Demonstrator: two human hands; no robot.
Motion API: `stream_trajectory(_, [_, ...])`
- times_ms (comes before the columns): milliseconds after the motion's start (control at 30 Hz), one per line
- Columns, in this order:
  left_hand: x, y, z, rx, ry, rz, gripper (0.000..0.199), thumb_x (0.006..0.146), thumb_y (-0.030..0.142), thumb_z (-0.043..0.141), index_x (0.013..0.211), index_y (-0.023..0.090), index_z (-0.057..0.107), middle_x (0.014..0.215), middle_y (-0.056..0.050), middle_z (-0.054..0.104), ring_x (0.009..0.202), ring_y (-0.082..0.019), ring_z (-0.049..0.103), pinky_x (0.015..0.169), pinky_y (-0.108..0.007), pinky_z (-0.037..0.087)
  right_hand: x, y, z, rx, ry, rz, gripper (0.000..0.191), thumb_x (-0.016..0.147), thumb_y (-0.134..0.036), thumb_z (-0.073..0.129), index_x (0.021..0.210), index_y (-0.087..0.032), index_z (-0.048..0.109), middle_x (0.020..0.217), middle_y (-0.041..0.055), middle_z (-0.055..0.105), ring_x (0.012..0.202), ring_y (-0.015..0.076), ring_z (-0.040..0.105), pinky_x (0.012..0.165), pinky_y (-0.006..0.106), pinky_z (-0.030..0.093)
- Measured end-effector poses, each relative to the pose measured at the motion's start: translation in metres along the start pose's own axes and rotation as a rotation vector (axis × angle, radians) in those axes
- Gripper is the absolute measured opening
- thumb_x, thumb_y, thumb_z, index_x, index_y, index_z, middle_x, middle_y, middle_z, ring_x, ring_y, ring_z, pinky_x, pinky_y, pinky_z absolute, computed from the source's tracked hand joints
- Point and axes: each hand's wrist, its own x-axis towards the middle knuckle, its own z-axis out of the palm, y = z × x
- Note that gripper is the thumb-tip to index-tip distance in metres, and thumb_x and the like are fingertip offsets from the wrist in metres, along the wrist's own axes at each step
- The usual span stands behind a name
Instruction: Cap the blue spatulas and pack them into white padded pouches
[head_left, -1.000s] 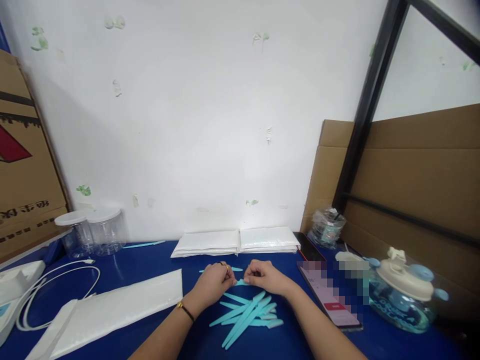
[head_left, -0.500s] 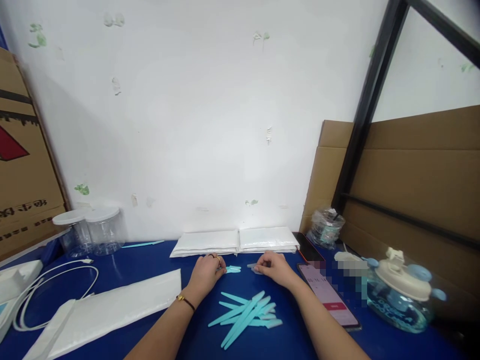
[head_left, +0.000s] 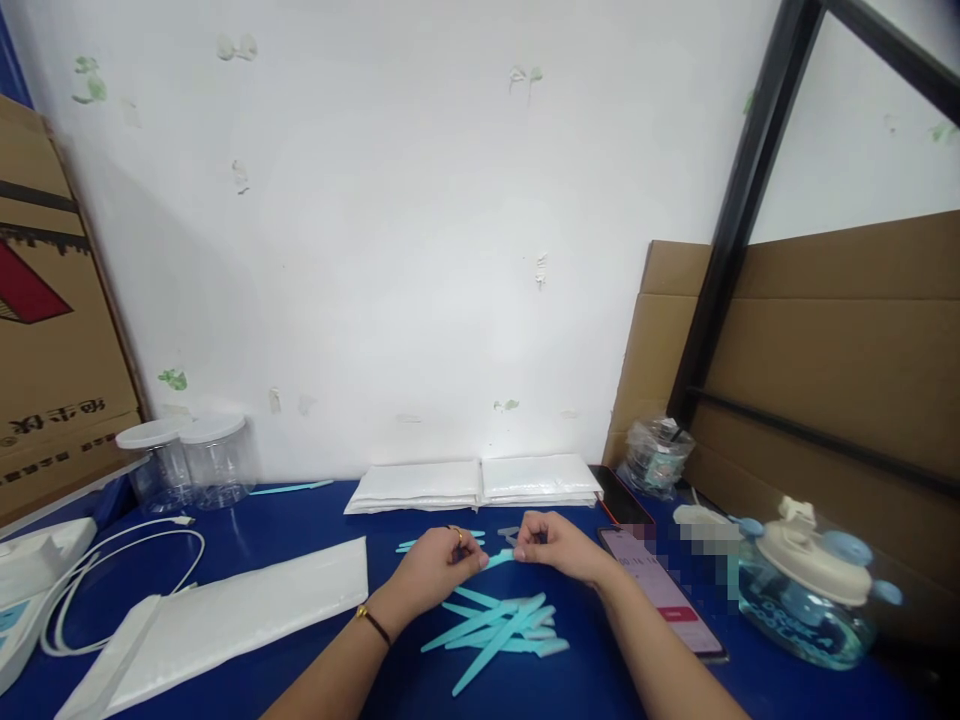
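Between my hands is a teal eyebrow razor (head_left: 498, 559). My left hand (head_left: 439, 562) pinches its handle end, and my right hand (head_left: 553, 547) pinches its head end, where the fingertips hide the blade. Just in front of my hands lies a loose, criss-crossed pile of teal eyebrow razors (head_left: 499, 640), several with pale heads pointing right. Behind my left hand, a few more teal razors (head_left: 406, 546) lie on the table, partly covered by the fingers. Small clear plastic caps (head_left: 509, 534) lie beside my right fingertips.
White padded packets (head_left: 420, 484) lie along the wall, and a long white packet (head_left: 247, 610) lies left. Clear jars (head_left: 215, 465), a white cable (head_left: 124, 530) and a teal strip (head_left: 292, 488) are farther left. At right are a phone (head_left: 664, 595) and a blue bottle (head_left: 806, 600).
A razor from the top of the pile is now held between both hands. My left hand has moved right and nearer, leaving razors on the table behind it; the right has let go of a clear cap.
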Motion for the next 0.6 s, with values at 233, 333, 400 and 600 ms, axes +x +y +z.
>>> stream_trajectory(233, [0.006,-0.024,-0.008,0.180,0.038,-0.083,0.019,0.081,0.033,0.051,0.076,0.022,0.065,0.074,0.001,0.065,0.069,-0.015,0.056,0.061,-0.024,0.033,0.007,0.022,-0.007,-0.078,0.131,0.089,0.031,0.062,-0.044,0.074,0.061,-0.015,0.061,0.059,-0.0007,0.060,0.056,0.0120,0.051,0.055,0.023,0.037])
stream_trajectory(333, [0.007,-0.037,-0.015,0.241,0.053,-0.141,0.015,0.080,0.033,0.054,0.081,0.024,0.066,0.079,0.001,0.065,0.077,-0.017,0.058,0.067,-0.025,0.035,0.011,0.031,-0.012,-0.280,0.212,0.152,0.028,0.059,-0.041,0.075,0.058,-0.016,0.064,0.053,-0.0019,0.058,0.052,0.0113,0.049,0.054,0.023,0.035])
stream_trajectory(400, [0.006,-0.036,-0.017,0.251,0.101,-0.157,0.016,0.077,0.032,0.058,0.091,0.026,0.064,0.088,0.000,0.064,0.086,-0.018,0.057,0.073,-0.026,0.036,0.011,0.032,-0.013,-0.380,0.269,0.152,0.026,0.056,-0.040,0.077,0.060,-0.017,0.066,0.053,-0.0024,0.057,0.053,0.0116,0.050,0.055,0.023,0.035])
stream_trajectory(600, [-0.005,-0.006,-0.007,0.070,-0.033,0.005,0.021,0.074,0.042,0.061,0.083,0.023,0.065,0.082,0.001,0.061,0.075,-0.015,0.055,0.065,-0.022,0.038,0.001,0.016,-0.014,-0.256,0.101,0.047,0.024,0.069,-0.041,0.068,0.067,-0.017,0.069,0.064,0.0004,0.061,0.060,0.0134,0.052,0.055,0.023,0.038])
